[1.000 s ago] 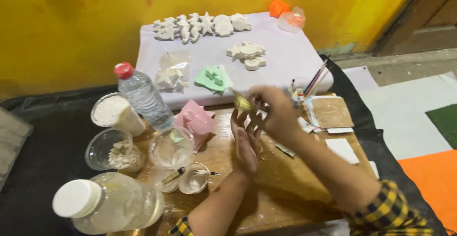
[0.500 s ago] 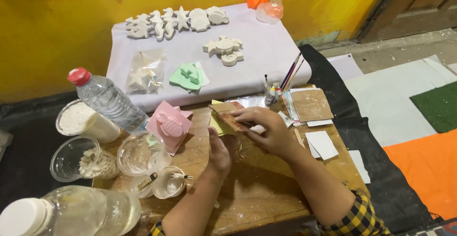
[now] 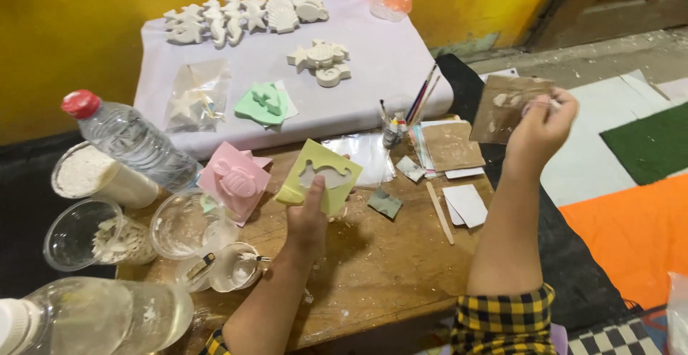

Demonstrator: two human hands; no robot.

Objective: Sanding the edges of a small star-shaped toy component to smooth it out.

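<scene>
Sandpaper (image 3: pixel 509 108) is in our right hand (image 3: pixel 541 129), pinched between thumb and fingers and lifted off to the right, well apart from the wooden table (image 3: pixel 373 269). Our left hand (image 3: pixel 308 215) grips the yellow-green mold (image 3: pixel 320 176) at its lower edge, thumb pressed on the front, and holds it tilted up above the table, just beside the pink mold (image 3: pixel 235 181). The white cast (image 3: pixel 326 176) sits inside the yellow-green mold. We think the good way is to keep the mold steady with a firm but not hard grip, because the cast looks brittle. We should keep the sandpaper flat, and work away from the cups (image 3: pixel 179 226) at the left.
</scene>
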